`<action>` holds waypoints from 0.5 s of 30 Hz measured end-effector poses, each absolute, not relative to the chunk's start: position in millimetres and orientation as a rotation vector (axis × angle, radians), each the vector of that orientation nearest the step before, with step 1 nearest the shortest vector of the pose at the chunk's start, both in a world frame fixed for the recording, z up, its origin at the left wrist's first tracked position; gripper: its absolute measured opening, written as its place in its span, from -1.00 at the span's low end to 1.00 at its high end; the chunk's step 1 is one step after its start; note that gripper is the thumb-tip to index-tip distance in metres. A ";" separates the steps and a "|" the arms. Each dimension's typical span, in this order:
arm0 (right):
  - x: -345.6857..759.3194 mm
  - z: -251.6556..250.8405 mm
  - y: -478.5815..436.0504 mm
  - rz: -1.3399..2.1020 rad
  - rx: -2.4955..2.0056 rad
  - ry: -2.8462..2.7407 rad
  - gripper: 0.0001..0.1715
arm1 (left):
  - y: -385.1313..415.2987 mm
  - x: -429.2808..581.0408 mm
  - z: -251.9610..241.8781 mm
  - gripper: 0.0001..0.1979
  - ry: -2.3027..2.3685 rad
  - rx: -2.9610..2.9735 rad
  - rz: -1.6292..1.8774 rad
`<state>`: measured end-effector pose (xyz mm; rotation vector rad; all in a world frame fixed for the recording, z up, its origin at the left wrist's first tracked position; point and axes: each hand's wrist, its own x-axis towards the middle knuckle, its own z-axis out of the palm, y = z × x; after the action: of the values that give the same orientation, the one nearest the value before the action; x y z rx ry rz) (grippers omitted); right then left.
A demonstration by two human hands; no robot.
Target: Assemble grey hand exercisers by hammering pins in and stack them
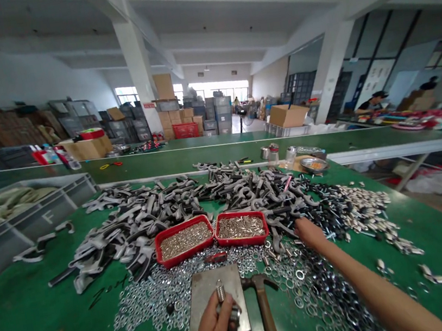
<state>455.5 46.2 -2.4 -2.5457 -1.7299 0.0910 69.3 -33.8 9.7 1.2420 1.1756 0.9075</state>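
My left hand (213,328) is closed around a small metal part with a threaded end (221,291), holding it upright on a flat steel plate (205,288) near the table's front edge. My right hand (308,231) reaches forward into the heap of grey metal handles (249,189) just right of the two red trays; its fingers curl down into the parts and what they grip is hidden. A hammer (264,304) lies on the green table beside the plate, between my two arms. Loose shiny rings (153,298) cover the table around the plate.
Two red trays (184,240) (241,226) hold small pins. A grey crate (27,220) stands at the left. Small silver pieces (369,207) spread to the right. Cups and a metal bowl (314,164) sit at the back. People work at a far table on the right.
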 end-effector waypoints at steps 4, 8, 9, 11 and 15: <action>455.7 -1.1 36.5 0.097 -2.548 -1.881 -0.63 | -36.2 64.0 11.4 -0.41 1.145 1.300 0.851; 448.2 2.9 24.8 0.042 -2.429 -2.016 -0.62 | -34.2 56.3 18.2 -0.42 1.172 1.216 0.859; 446.1 4.6 24.9 0.027 -2.408 -2.020 -0.62 | -33.6 55.8 19.4 -0.43 1.170 1.198 0.872; 443.6 9.7 28.1 0.001 -2.378 -1.995 -0.62 | -32.9 56.1 20.6 -0.44 1.151 1.193 0.884; 439.9 27.3 29.7 -0.063 -2.251 -1.878 -0.67 | -34.3 50.3 23.1 -0.47 1.146 1.169 0.931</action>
<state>439.9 29.7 27.3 -2.2509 -1.8776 -0.0628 50.3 -34.3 23.1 1.1692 1.1461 0.9309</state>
